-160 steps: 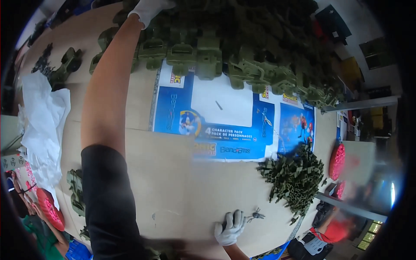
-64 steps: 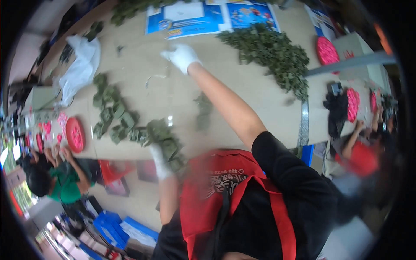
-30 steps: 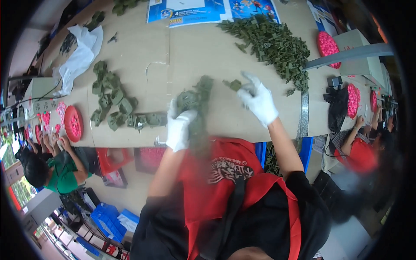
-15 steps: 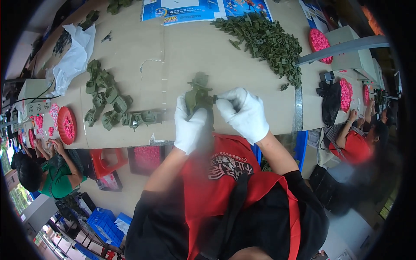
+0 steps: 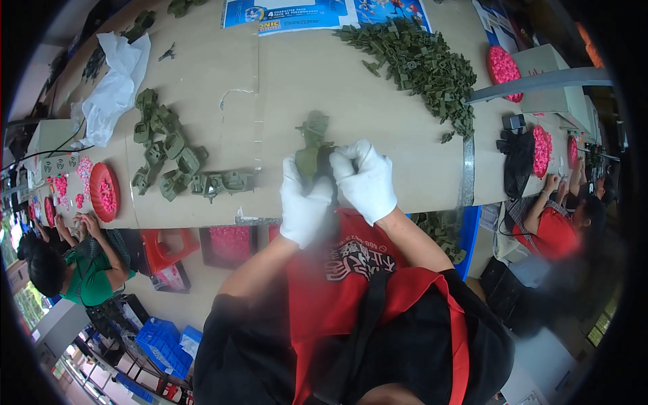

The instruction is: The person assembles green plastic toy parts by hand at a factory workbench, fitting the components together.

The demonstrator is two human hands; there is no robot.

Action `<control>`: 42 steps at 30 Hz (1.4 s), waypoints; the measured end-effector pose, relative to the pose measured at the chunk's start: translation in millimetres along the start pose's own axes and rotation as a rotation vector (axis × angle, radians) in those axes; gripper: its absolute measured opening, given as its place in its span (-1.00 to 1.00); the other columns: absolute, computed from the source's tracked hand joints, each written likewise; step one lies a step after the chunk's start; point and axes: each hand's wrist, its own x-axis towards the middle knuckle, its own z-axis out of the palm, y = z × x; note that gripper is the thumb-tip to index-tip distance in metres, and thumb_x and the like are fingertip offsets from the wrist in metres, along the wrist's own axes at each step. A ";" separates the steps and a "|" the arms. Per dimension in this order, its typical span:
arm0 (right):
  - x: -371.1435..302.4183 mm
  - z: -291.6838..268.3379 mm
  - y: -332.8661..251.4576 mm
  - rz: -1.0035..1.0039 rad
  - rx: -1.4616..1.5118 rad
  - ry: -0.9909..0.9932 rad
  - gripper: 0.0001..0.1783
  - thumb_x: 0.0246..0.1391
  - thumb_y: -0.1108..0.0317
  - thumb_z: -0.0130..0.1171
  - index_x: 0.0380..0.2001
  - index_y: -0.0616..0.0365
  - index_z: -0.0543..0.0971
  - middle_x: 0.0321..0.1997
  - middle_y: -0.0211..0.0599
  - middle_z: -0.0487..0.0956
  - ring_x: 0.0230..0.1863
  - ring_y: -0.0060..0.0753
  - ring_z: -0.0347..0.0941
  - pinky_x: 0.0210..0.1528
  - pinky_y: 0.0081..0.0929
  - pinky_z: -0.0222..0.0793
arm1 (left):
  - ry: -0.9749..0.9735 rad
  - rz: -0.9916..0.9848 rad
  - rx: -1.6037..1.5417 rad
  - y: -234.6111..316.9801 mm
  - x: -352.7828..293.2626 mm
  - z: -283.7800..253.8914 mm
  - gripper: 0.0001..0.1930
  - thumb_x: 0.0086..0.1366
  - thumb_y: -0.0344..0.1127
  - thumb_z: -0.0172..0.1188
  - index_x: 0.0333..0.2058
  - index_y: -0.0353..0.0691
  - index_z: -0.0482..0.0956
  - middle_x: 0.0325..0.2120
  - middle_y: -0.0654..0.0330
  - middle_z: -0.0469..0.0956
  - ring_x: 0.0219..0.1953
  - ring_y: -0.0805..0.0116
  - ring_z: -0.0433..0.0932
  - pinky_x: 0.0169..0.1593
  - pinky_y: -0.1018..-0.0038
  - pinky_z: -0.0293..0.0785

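Note:
Both my hands wear white gloves and meet over the near edge of the table point(image 5: 378, 101). My left hand point(image 5: 304, 206) grips the lower part of an olive-green plastic toy piece point(image 5: 310, 145) that stands upright. My right hand point(image 5: 364, 179) is closed on the same piece from the right side, its fingers pressed against it. A row of similar green assembled pieces point(image 5: 172, 158) lies to the left on the table. A heap of small green plastic parts point(image 5: 418, 64) lies at the far right.
A white plastic bag point(image 5: 115, 84) lies far left, blue printed cards point(image 5: 317, 12) at the back. Red trays of pink parts point(image 5: 104, 192) sit beside a seated person in green at left. Another person in red point(image 5: 560, 229) works at right. Blue crates point(image 5: 165, 341) stand below.
My right hand came back from a far reach, and my left hand came up from the green pieces at the left. Both hands closed together on the green piece at the table's near edge.

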 end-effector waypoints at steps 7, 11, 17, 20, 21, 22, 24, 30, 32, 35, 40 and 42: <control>11.1 4.9 21.0 0.014 0.053 -0.003 -0.88 0.04 0.46 0.24 -0.50 0.20 0.50 -0.56 -0.31 0.59 -0.55 -0.59 0.51 -0.45 -0.54 0.45 | -0.062 -0.103 -0.025 3.7 9.7 3.6 -0.62 0.18 -0.64 0.05 -0.03 -0.24 0.27 -0.19 0.19 0.47 -0.22 0.50 0.46 -0.20 0.54 0.47; 13.4 -1.5 18.3 0.040 0.014 -0.009 -0.84 0.02 0.44 0.26 -0.53 0.19 0.48 -0.51 -0.20 0.61 -0.59 -0.54 0.51 -0.48 -0.55 0.45 | -0.045 -0.068 -0.153 -6.1 15.0 9.8 -0.62 0.20 -0.65 0.05 -0.01 -0.23 0.29 -0.21 0.21 0.46 -0.22 0.49 0.46 -0.21 0.57 0.47; 98.4 -21.3 59.8 0.361 0.296 -0.898 -0.69 0.11 0.16 0.25 -0.20 0.15 0.64 -0.28 -0.26 0.67 -0.24 -0.49 0.60 -0.22 -0.52 0.50 | -0.019 -0.479 -0.599 -67.9 48.4 -30.6 -0.53 0.06 -0.59 0.19 0.00 -0.21 0.43 -0.23 0.18 0.56 -0.31 0.36 0.57 -0.23 0.44 0.56; 167.5 0.9 135.2 0.226 -0.577 -0.331 -0.57 0.05 0.13 0.24 -0.07 0.15 0.59 -0.21 -0.08 0.65 -0.19 -0.11 0.60 -0.10 -0.26 0.50 | -0.137 -0.595 -0.578 -61.7 31.9 -24.5 -0.53 0.06 -0.58 0.22 0.00 -0.23 0.43 -0.25 0.16 0.57 -0.31 0.32 0.58 -0.26 0.42 0.56; 184.6 5.4 165.7 0.233 -0.632 -0.215 -0.56 0.02 0.12 0.24 -0.06 0.13 0.58 -0.19 -0.04 0.63 -0.15 -0.04 0.57 -0.06 -0.22 0.47 | -0.153 -0.612 -0.569 -67.1 29.1 -28.1 -0.53 0.06 -0.58 0.22 0.00 -0.23 0.43 -0.25 0.16 0.57 -0.31 0.32 0.58 -0.26 0.42 0.56; 197.1 8.6 189.7 0.225 -0.679 -0.090 -0.54 0.00 0.12 0.23 -0.05 0.11 0.57 -0.16 0.00 0.61 -0.12 0.04 0.55 -0.02 -0.17 0.45 | -0.137 -0.623 -0.511 -76.8 25.1 -34.9 -0.53 0.05 -0.56 0.23 0.00 -0.24 0.43 -0.26 0.14 0.57 -0.32 0.29 0.58 -0.27 0.40 0.57; 209.4 17.7 226.2 0.230 -0.650 -0.085 -0.55 0.00 0.13 0.22 -0.04 0.08 0.56 -0.16 0.01 0.60 -0.11 0.03 0.54 -0.01 -0.17 0.44 | -0.141 -0.602 -0.463 -79.1 27.6 -45.3 -0.52 0.02 -0.52 0.26 -0.02 -0.26 0.44 -0.31 0.10 0.58 -0.37 0.21 0.60 -0.32 0.36 0.57; 156.6 15.0 167.7 0.235 -0.226 -0.176 -0.74 0.03 0.23 0.19 -0.27 0.15 0.63 -0.30 -0.04 0.62 -0.22 -0.11 0.57 -0.13 -0.28 0.46 | 0.013 -0.481 -0.544 -24.8 26.9 -40.3 -0.60 0.06 -0.37 0.20 -0.06 -0.23 0.45 -0.31 0.08 0.56 -0.37 0.18 0.57 -0.32 0.27 0.57; 100.3 -20.0 93.7 0.191 -0.016 -0.357 -0.78 0.00 0.27 0.27 -0.35 0.20 0.62 -0.43 -0.16 0.63 -0.37 -0.36 0.57 -0.28 -0.43 0.46 | -0.013 -0.526 -0.822 -33.3 23.5 -50.8 -0.62 0.11 -0.43 0.13 -0.04 -0.24 0.43 -0.20 0.04 0.55 -0.25 0.16 0.57 -0.21 0.20 0.58; 16.9 -46.1 20.8 0.124 0.119 -0.407 -0.88 -0.01 0.38 0.29 -0.43 0.18 0.56 -0.54 -0.30 0.62 -0.57 -0.60 0.52 -0.48 -0.55 0.42 | 0.063 -0.343 -0.493 -31.2 25.4 -34.1 -0.63 0.11 -0.55 0.10 -0.04 -0.30 0.45 -0.19 0.05 0.56 -0.20 0.14 0.59 -0.13 0.24 0.58; -15.9 -38.2 9.2 0.050 0.017 -0.373 -0.88 0.03 0.42 0.23 -0.41 0.14 0.48 -0.58 -0.30 0.60 -0.64 -0.49 0.51 -0.50 -0.49 0.45 | 0.015 -0.216 -0.517 -24.5 6.8 -21.9 -0.63 0.13 -0.66 0.03 -0.05 -0.31 0.46 -0.19 0.05 0.56 -0.19 0.17 0.59 -0.07 0.26 0.58; -22.5 -33.2 7.9 0.029 0.020 -0.350 -0.88 0.02 0.41 0.23 -0.40 0.13 0.48 -0.56 -0.28 0.61 -0.62 -0.44 0.53 -0.49 -0.47 0.46 | 0.038 -0.207 -0.505 -16.1 2.5 -19.4 -0.62 0.13 -0.68 0.01 -0.05 -0.32 0.45 -0.19 0.05 0.56 -0.19 0.18 0.60 -0.08 0.26 0.59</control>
